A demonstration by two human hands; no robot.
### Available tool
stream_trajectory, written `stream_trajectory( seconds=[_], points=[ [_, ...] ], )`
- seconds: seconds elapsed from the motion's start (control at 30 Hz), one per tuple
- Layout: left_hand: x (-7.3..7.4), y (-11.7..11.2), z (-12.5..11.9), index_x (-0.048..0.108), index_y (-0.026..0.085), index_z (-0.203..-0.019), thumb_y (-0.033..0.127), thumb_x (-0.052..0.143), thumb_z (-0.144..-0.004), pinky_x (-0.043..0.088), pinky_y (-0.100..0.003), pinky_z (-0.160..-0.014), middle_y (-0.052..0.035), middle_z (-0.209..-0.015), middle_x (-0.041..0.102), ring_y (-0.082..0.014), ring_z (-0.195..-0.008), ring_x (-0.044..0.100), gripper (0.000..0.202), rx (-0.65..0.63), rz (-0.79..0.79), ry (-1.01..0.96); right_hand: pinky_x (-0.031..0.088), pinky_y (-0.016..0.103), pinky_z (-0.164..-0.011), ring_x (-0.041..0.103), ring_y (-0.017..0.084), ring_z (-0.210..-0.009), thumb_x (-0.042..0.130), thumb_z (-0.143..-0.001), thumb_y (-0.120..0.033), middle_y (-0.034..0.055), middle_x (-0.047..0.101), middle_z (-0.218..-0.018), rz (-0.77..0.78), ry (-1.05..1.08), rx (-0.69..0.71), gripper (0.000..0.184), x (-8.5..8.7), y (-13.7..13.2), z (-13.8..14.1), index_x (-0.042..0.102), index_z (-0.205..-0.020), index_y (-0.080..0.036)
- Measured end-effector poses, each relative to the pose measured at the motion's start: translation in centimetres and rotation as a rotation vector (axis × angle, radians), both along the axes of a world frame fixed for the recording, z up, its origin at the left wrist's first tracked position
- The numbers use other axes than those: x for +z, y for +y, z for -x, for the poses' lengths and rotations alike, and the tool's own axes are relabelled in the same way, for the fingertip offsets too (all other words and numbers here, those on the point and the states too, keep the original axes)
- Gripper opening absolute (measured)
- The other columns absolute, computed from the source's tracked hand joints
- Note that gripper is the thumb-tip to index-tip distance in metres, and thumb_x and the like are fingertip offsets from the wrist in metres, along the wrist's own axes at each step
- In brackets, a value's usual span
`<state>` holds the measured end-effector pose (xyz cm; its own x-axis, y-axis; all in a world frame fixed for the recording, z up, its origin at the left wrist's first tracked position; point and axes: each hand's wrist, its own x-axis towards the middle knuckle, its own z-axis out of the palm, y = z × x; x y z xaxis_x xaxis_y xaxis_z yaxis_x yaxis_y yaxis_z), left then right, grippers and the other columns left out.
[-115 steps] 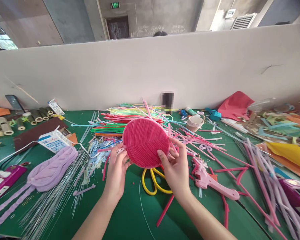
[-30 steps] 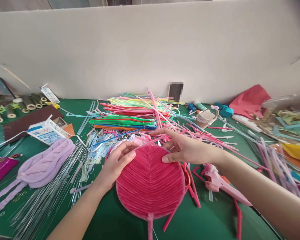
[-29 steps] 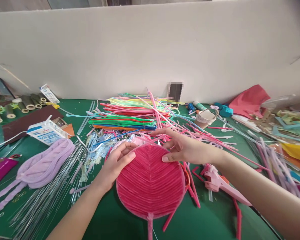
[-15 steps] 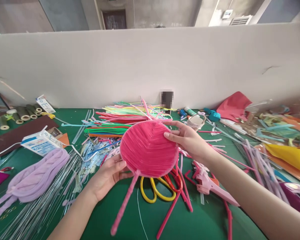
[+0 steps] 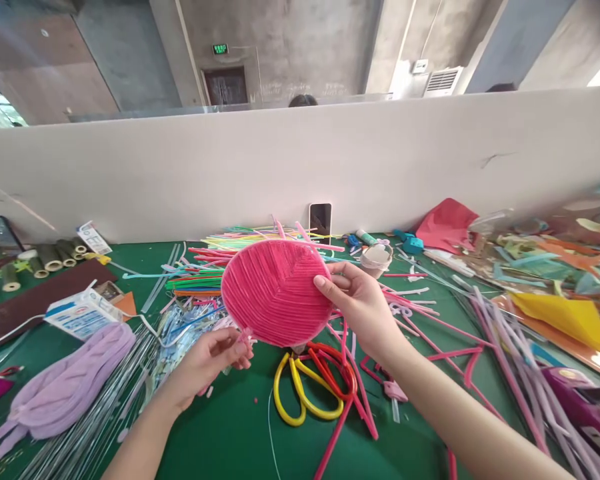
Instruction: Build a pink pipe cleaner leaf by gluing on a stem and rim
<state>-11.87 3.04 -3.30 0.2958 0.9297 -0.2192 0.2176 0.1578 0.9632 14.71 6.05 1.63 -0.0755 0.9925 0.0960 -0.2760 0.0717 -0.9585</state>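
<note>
A round, leaf-shaped pipe-cleaner piece (image 5: 275, 293) in deep pink, with slanted rows meeting along a midline, is held up over the table. My right hand (image 5: 363, 303) grips its right edge, thumb on the front and fingers behind. At the lower left edge, my left hand (image 5: 217, 360) pinches a small pink fuzzy bit, seemingly the stem; most of the stem is hidden. Below the piece lie yellow-handled scissors (image 5: 300, 390) and red-handled scissors (image 5: 347, 373), their blades out of sight. A pink glue gun (image 5: 394, 392) is mostly covered by my right forearm.
Bundles of coloured pipe cleaners (image 5: 205, 280) lie behind the piece. On the left are a lilac pipe-cleaner leaf (image 5: 80, 380), thin wires (image 5: 105, 393) and a milk carton (image 5: 83, 307). A phone (image 5: 321, 220) leans on the white partition (image 5: 180, 173). Scraps (image 5: 550, 247) heap at right.
The pink piece has shifted left and turned, and its stem no longer hangs down in sight. My left hand has moved lower, to the stem's base. The view has tilted upward.
</note>
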Motion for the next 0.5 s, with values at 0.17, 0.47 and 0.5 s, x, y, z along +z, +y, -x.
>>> stream_trajectory(
  seconds=[0.17,0.47,0.5],
  points=[
    [-0.5,0.4,0.7,0.069,0.020,-0.084,0.060,0.057,-0.086,0.042,-0.024,-0.055,0.0012,-0.066,0.059,-0.0128,-0.054,0.050,0.042,0.086,-0.176,0.191,0.055,0.026,-0.063,0.070,0.016,-0.074,0.073,-0.081,-0.048,0.0016,0.074,-0.085,-0.059,-0.063,-0.007,0.032,0.1,-0.6,0.7,0.056,-0.090,-0.023],
    [-0.9,0.9,0.8,0.072,0.020,-0.083,0.064,0.061,-0.079,0.049,-0.029,-0.068,-0.0037,-0.082,0.071,-0.0212,-0.075,0.062,0.046,0.362,-0.336,0.293,0.056,0.045,-0.084,0.068,0.030,-0.102,0.055,-0.091,-0.050,0.0104,0.071,-0.113,-0.018,-1.221,-0.031,0.034,0.5,-4.5,-8.5,0.067,-0.109,-0.023],
    [-1.0,1.0,0.8,0.072,0.020,-0.084,0.065,0.061,-0.079,0.048,-0.028,-0.067,-0.0037,-0.082,0.071,-0.0211,-0.075,0.061,0.047,0.369,-0.327,0.291,0.054,0.048,-0.086,0.067,0.032,-0.103,0.058,-0.090,-0.043,0.0122,0.072,-0.107,-0.028,-1.398,-0.026,0.028,0.0,-5.2,-9.8,0.070,-0.101,-0.020]
  ],
)
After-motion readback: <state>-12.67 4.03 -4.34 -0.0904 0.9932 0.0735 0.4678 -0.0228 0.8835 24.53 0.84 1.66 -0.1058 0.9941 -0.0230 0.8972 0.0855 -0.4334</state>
